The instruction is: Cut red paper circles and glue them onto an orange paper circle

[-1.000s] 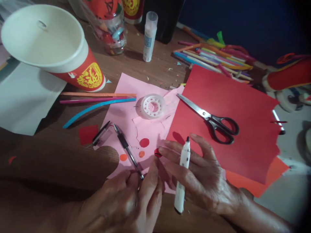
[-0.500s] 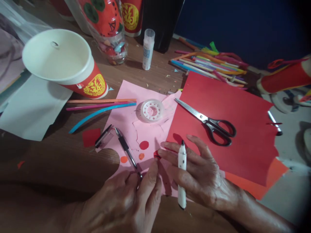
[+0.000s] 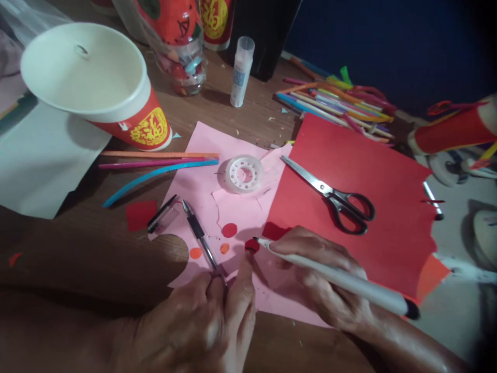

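Note:
My right hand (image 3: 330,274) is closed round a white marker (image 3: 349,282). The marker's uncapped black tip is at the upper edge of a small red paper circle (image 3: 252,245), which bears a dark line. My left hand (image 3: 209,321) holds that circle down with a fingertip at its lower edge; its other fingers are curled, and what lies inside them is hidden. Beneath both is a sheet of pink paper (image 3: 186,171). Beside the left hand lies an uncapped black pen (image 3: 200,233). Another red circle (image 3: 229,230) and two small orange circles (image 3: 195,253) are near it.
Black-handled scissors (image 3: 330,194) rest on red paper (image 3: 361,166). A tape roll (image 3: 244,174) lies on the pink sheet. Behind stand a glue stick (image 3: 241,75) and a large paper cup (image 3: 149,122). Several straws (image 3: 155,181) lie at left, and a straw pile (image 3: 337,101) at the back.
My right hand has turned the marker from upright between spread fingers to a slanted writing grip, its tip now at the red circle. My left fingertip stays on the circle.

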A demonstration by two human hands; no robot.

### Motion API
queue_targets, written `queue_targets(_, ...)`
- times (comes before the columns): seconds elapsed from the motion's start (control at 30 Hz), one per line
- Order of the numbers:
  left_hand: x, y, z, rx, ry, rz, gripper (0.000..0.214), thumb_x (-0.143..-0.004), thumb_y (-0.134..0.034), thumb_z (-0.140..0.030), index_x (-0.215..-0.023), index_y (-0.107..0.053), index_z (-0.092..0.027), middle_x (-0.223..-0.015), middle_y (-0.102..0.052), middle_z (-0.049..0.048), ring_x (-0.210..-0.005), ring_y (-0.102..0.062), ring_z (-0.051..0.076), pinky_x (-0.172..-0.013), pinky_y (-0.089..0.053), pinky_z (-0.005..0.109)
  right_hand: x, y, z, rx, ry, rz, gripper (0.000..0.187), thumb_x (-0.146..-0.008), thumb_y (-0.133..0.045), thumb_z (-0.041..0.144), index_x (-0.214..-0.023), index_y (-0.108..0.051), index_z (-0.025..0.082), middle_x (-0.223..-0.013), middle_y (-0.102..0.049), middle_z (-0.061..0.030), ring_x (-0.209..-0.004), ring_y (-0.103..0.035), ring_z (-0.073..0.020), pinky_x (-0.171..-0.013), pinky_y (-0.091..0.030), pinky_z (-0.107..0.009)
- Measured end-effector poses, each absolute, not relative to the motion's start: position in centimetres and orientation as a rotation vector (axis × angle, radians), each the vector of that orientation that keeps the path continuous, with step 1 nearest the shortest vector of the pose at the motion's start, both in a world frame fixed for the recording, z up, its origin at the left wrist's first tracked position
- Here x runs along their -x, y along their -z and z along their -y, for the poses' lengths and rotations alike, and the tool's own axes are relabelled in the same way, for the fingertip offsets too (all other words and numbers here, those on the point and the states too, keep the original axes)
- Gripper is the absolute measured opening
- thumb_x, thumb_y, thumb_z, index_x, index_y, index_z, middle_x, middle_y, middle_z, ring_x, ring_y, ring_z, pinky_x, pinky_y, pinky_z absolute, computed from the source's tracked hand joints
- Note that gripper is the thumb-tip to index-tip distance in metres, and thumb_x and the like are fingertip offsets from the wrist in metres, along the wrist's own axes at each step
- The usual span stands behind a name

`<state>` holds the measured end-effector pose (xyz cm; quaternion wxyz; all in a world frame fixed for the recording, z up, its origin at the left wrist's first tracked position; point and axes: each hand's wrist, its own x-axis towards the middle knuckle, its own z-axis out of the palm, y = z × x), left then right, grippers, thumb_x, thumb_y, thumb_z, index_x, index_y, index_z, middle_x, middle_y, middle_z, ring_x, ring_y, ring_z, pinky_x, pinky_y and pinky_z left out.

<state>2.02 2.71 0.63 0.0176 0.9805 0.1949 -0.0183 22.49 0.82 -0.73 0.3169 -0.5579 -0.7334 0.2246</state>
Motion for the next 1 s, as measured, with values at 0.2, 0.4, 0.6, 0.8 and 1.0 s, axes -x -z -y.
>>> queue_targets(0.2, -2.2, -0.1, -3.5, -3.185, -0.176, -0.424, 0.038, -0.073, -0.039, -0.005, -0.104, -0.061, -0.01, -0.104, -0.065, 0.0119, -0.06, -0.057, 0.016, -0.054, -0.044, 0.031, -22.0, 1.6, -0.2, 1.513, -1.013, 1.389, 0.009, -0.079, -0.063, 0.017, -0.086, -0.059, 0.021, -0.064, -0.066, 0.0006, -0.048, -0.062, -0.0127, -0.038, -0.05, -0.019)
queue_targets(0.4, -2.4, -0.9, -3.5, -3.191, -0.004, -0.385, 0.04, -0.071, -0.041, -0.004, -0.106, -0.06, -0.01, -0.105, -0.065, 0.0128, -0.064, -0.061, 0.017, -0.056, -0.047, 0.032, -21.9, 1.7, -0.2, 1.547, -0.904, 1.501, 0.008, -0.077, -0.064, 0.018, -0.081, -0.061, 0.024, -0.058, -0.064, 0.0026, -0.044, -0.059, -0.0138, -0.035, -0.047, -0.023)
queue_targets(0.6, -2.2, -0.7, -3.7, -3.167, 0.007, -0.267, 0.041, -0.072, -0.041, -0.003, -0.108, -0.058, -0.008, -0.105, -0.065, 0.0145, -0.067, -0.063, 0.019, -0.058, -0.05, 0.033, -21.4, 1.5, -0.6, 1.552, -0.819, 1.566, 0.009, -0.077, -0.064, 0.017, -0.074, -0.06, 0.025, -0.057, -0.063, 0.0035, -0.044, -0.059, -0.0129, -0.038, -0.048, -0.023)
queue_targets(0.8, -2.3, -0.7, -3.4, -3.183, 0.037, -0.312, 0.041, -0.071, -0.042, -0.004, -0.109, -0.059, -0.007, -0.107, -0.064, 0.0146, -0.069, -0.064, 0.02, -0.062, -0.051, 0.035, -21.2, 1.4, -0.7, 1.558, -0.769, 1.61, 0.011, -0.078, -0.064, 0.019, -0.072, -0.057, 0.026, -0.055, -0.061, 0.0047, -0.043, -0.057, -0.0122, -0.036, -0.047, -0.024)
queue_targets(1.0, -2.4, -0.8, -3.1, -3.164, -0.005, -0.441, 0.035, -0.075, -0.047, -0.008, -0.108, -0.06, -0.009, -0.108, -0.064, 0.0136, -0.069, -0.062, 0.019, -0.064, -0.049, 0.035, -20.9, 1.2, -0.9, 1.583, -0.705, 1.648, 0.012, -0.079, -0.062, 0.023, -0.071, -0.054, 0.027, -0.049, -0.055, 0.005, -0.042, -0.055, -0.0142, -0.035, -0.044, -0.027)
